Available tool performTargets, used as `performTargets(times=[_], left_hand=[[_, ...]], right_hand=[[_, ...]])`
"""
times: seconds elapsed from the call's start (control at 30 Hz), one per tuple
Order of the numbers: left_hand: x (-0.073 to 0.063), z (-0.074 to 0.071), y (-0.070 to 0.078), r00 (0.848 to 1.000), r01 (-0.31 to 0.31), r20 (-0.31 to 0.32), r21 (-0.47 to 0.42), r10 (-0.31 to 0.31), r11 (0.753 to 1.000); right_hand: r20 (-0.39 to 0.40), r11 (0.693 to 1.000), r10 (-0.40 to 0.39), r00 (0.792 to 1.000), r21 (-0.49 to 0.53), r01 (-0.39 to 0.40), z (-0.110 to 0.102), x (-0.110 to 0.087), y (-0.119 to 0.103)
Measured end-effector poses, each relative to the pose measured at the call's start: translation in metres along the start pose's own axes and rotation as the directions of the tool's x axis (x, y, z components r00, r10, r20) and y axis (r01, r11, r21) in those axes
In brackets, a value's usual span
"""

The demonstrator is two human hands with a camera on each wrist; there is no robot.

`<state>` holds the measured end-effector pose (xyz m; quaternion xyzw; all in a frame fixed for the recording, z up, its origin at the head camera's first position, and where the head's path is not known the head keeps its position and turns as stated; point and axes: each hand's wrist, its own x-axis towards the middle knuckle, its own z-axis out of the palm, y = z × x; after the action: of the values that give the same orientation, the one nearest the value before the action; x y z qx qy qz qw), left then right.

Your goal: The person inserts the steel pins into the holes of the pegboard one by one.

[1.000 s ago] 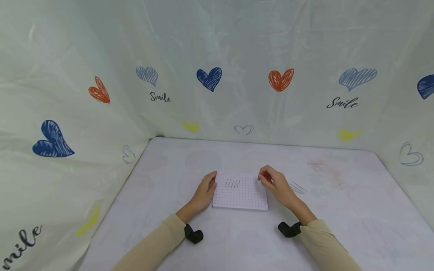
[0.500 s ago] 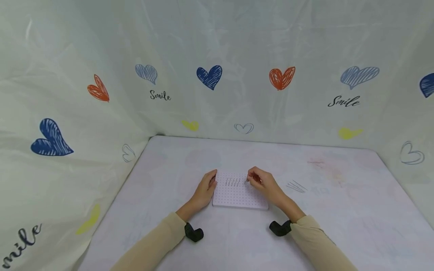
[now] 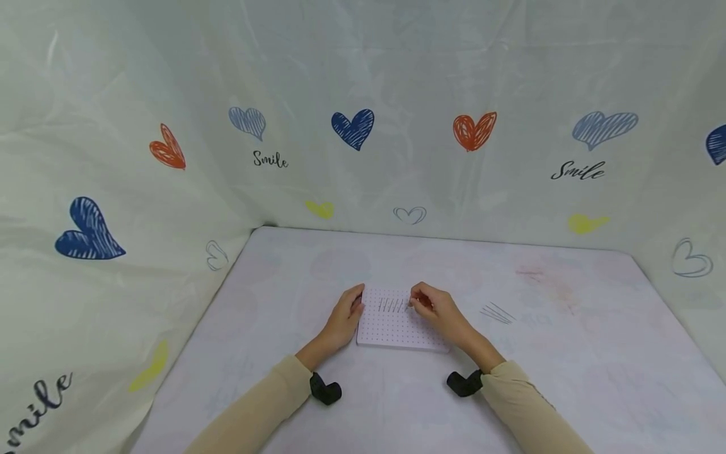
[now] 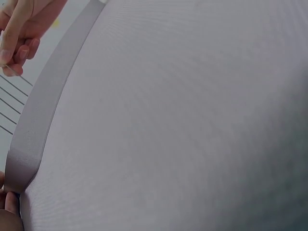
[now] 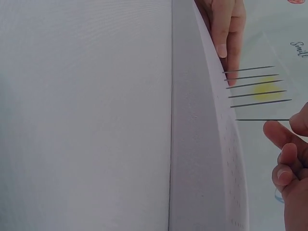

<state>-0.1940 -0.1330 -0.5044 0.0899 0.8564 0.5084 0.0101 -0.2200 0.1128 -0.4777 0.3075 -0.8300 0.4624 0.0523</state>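
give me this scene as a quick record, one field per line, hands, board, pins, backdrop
left hand: holds the left edge of the board
right hand: pinches a thin pin
board: pale, dotted grid, on the table
standing pins: five in a row
pinched pin: at the row's right end; whether seated, can't tell
loose pins: several, on the table right of the board
backdrop: pale sheet, printed hearts and "Smile"

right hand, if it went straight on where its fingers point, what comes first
Likely the dotted board, just past the thin rod that the right hand pinches; whether the rod's tip touches the board is unclear.
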Motion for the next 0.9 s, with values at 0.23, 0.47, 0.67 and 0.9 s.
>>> performTargets(times=[0.23,0.47,0.67,0.9], left_hand=[[-0.0008,0.0002,-0.0001,1.000,0.001,0.002,-0.017,-0.001,1.000],[-0.0007,0.0007,-0.0014,1.000,0.000,0.001,-0.012,0.000,1.000],[-0.0006,-0.0003,0.0001,1.000,-0.006,-0.001,0.000,0.006,1.000],[0.0009,0.0004,-0.0009,1.000,-0.012,0.003,-0.009,0.012,1.000]], right_hand=[[0.004,1.000,-0.010,1.000,-0.006,0.010,0.0022,0.0000,0.0005],[0.018,0.999,-0.001,1.000,-0.034,0.001,0.0048,-0.0003,0.0011],[0.037,0.999,0.004,0.999,-0.054,-0.002,0.0041,0.0009,-0.0024],[0.062,0.996,0.050,0.997,-0.072,-0.045,-0.0019,0.0004,-0.0030]])
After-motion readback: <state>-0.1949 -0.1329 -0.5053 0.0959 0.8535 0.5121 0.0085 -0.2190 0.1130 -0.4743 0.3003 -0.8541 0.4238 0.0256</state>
